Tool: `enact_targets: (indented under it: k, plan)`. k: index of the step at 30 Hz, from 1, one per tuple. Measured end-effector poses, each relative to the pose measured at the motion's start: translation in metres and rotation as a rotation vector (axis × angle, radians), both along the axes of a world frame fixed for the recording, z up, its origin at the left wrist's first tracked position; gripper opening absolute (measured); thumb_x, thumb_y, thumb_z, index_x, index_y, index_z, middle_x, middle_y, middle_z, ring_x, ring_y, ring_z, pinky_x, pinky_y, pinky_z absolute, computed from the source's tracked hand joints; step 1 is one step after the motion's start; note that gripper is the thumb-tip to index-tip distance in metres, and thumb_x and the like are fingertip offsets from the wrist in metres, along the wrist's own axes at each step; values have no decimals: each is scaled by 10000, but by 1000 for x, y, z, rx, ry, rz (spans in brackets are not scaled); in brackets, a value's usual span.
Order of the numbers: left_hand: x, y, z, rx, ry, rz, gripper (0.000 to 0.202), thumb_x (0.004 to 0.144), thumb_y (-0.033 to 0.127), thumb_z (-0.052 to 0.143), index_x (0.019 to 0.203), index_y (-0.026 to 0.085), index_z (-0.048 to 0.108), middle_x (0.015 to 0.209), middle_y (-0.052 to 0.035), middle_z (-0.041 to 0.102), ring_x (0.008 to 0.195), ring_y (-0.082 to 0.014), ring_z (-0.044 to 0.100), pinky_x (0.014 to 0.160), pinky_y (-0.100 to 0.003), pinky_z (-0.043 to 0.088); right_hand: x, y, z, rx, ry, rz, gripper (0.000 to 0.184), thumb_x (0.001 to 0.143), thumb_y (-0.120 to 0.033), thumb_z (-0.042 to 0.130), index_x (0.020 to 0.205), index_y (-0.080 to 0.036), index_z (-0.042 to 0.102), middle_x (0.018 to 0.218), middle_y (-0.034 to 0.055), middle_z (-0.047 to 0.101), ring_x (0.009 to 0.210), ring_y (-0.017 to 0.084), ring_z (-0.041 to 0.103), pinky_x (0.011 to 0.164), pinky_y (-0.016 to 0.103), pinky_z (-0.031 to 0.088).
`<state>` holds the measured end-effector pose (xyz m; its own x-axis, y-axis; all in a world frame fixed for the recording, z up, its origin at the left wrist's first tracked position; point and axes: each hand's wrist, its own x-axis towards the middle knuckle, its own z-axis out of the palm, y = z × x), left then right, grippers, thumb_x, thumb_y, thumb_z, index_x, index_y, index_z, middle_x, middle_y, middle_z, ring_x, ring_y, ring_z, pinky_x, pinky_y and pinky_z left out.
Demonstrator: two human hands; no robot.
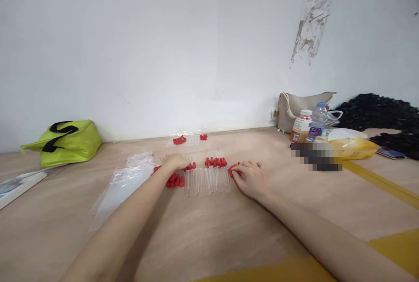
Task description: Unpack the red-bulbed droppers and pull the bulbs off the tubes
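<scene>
A row of thin clear tubes (207, 182) lies side by side in the middle of the paper-covered table. Along their far ends sit several small red rubber bulbs (216, 162), with more clear tubes pointing away behind them. My left hand (175, 161) is at the row's left end, fingers curled down beside red bulbs; its fingertips are partly hidden. Under my left wrist lies a pile of loose red bulbs (175, 180). My right hand (251, 178) is at the right end, thumb and forefinger closed on a red bulb in a small group (233, 170).
Clear zip bags (122, 181) lie left of the tubes. Farther back, another clear bag (170, 141) lies by red bulbs (179, 140). A yellow-green bag (70, 142) stands left; bottles (301, 125), a beige bag (284, 111), a tissue pack (358, 146) and a black heap (376, 111) are right.
</scene>
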<state>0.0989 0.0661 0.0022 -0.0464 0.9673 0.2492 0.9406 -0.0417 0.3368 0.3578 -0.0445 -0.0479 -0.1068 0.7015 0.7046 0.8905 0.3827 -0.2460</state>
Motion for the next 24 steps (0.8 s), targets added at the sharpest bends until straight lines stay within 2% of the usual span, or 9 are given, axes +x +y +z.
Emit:
enact_targets:
  k: [3,5,8,10,12,15,19,24]
  plan:
    - [2,-1,3,-97,89,88,183,453,271,643,395,170,503,515,-109,611,694,-319,598,630,-387,391,-1,-1,0,-18,8,7,163,795,-241,493,752,-256,650,753,-3,639,757,146,514,734,322,227]
    - [2,-12,11,-91,131,102,208,536,332,602,440,168,517,562,-118,621,700,-315,601,610,-364,393,-2,-1,-1,-22,12,15,166,797,-242,491,752,-254,650,757,1,639,761,149,517,738,327,233]
    - [2,-44,22,-1,176,47,278,704,377,459,545,164,541,663,-124,625,746,-298,595,629,-348,391,-3,-1,-1,-13,43,41,164,803,-253,484,773,-244,645,751,11,626,771,156,520,741,327,258]
    - [0,-71,20,83,194,-43,242,766,336,401,673,168,549,755,-96,620,759,-247,586,646,-318,393,-4,-2,0,19,83,88,164,799,-282,489,874,-227,625,811,29,612,797,161,521,749,322,291]
    - [-1,-97,9,264,219,-279,197,813,275,360,781,167,521,776,-72,595,697,-196,565,624,-294,395,-5,-5,3,78,101,160,308,784,-341,510,1051,-196,557,955,72,581,876,180,511,778,326,324]
    - [-2,-126,-17,391,233,-488,149,836,222,359,801,174,496,737,-41,555,672,-170,536,601,-276,404,-9,-13,7,161,7,285,537,758,-439,533,1219,-182,433,1115,109,516,979,210,476,837,359,328]
    - [1,-140,-44,562,170,-661,104,843,188,403,815,173,502,800,-46,563,739,-157,537,664,-279,434,-17,-21,7,222,-185,422,420,794,-427,514,1159,-222,497,1033,63,582,964,197,475,858,379,292]
    - [6,-139,-50,654,107,-735,79,828,152,447,842,178,521,850,-42,576,769,-142,541,706,-273,445,-28,-19,-1,241,-255,455,235,838,-320,485,1033,-230,581,767,12,625,816,157,473,807,355,277]
